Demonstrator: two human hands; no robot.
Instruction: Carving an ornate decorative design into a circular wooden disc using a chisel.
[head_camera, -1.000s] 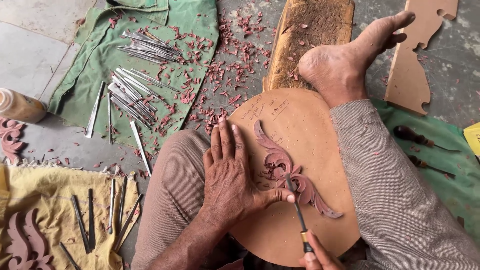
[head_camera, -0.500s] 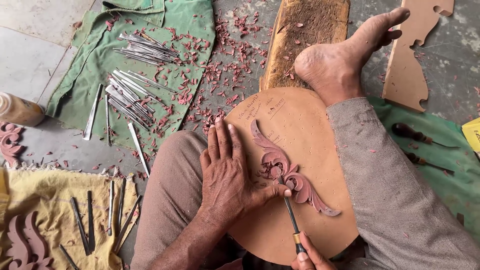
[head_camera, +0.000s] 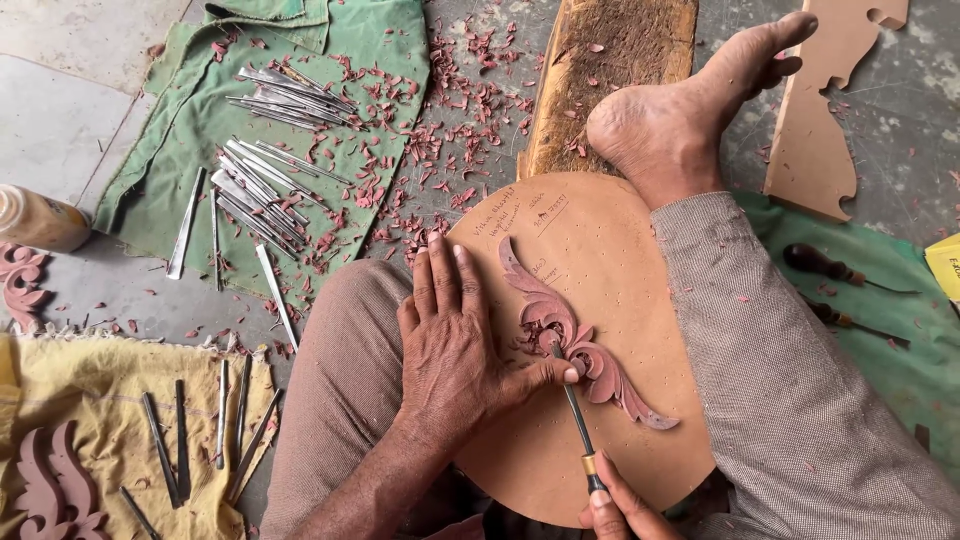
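A reddish carved wooden leaf scroll (head_camera: 580, 340) lies on a round tan board (head_camera: 610, 260) resting across my lap. My left hand (head_camera: 455, 350) lies flat on the board, thumb pressed against the steel shaft of a carving chisel (head_camera: 575, 415) next to the scroll. My right hand (head_camera: 615, 510), at the bottom edge, grips the chisel's handle; only its fingers show. The chisel tip touches the middle curl of the carving.
My bare foot (head_camera: 680, 120) rests on a wooden block (head_camera: 600, 70). Several steel chisels (head_camera: 260, 180) lie on a green cloth with red wood chips. More tools lie on a yellow cloth (head_camera: 120, 430). A cut-out board (head_camera: 825, 110) and two handled tools (head_camera: 840, 270) lie at right.
The chisel tip has shifted slightly up the carving with my right hand; my left thumb stays against the shaft. The view has moved a little.
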